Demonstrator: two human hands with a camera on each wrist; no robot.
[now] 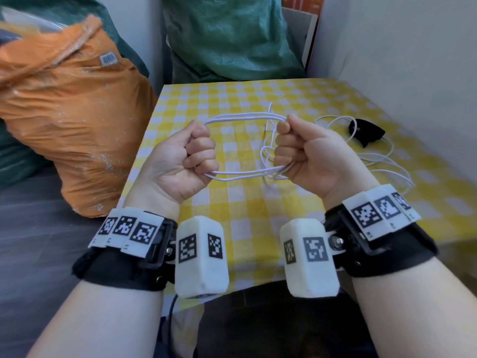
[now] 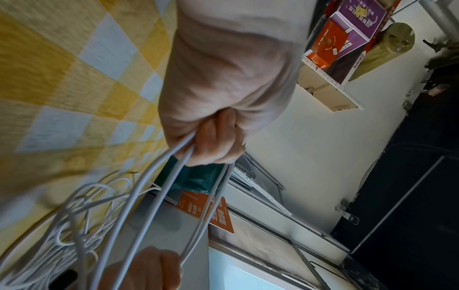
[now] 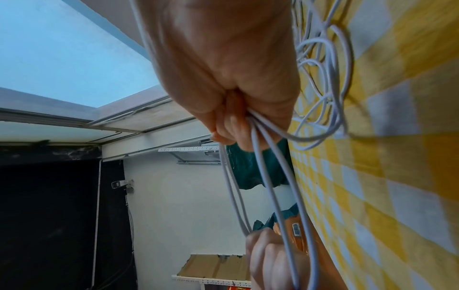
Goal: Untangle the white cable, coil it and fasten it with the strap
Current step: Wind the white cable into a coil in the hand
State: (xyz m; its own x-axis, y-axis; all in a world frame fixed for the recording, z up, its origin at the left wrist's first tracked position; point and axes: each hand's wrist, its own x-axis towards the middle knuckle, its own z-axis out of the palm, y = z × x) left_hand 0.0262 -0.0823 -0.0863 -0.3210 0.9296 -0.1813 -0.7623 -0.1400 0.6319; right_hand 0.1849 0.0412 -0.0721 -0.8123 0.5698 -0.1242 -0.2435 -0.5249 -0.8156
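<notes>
cable (image 1: 245,117): white
strap (image 1: 365,130): black
worktop cloth (image 1: 258,202): yellow and white checks
sack (image 1: 64,120): orange
bag (image 1: 232,34): green

Bare forearms, no sleeves. Black fabric band (image 1: 121,270) round the left wrist, a matching black band (image 1: 389,251) round the right. On each band, a row of white tiles printed with black square codes. Inward of each band, a white blocky camera housing (image 1: 201,257) bearing two more codes, bolted on by a silver screw (image 1: 335,240). Thin dark cable (image 1: 171,306) below the left housing.
</notes>
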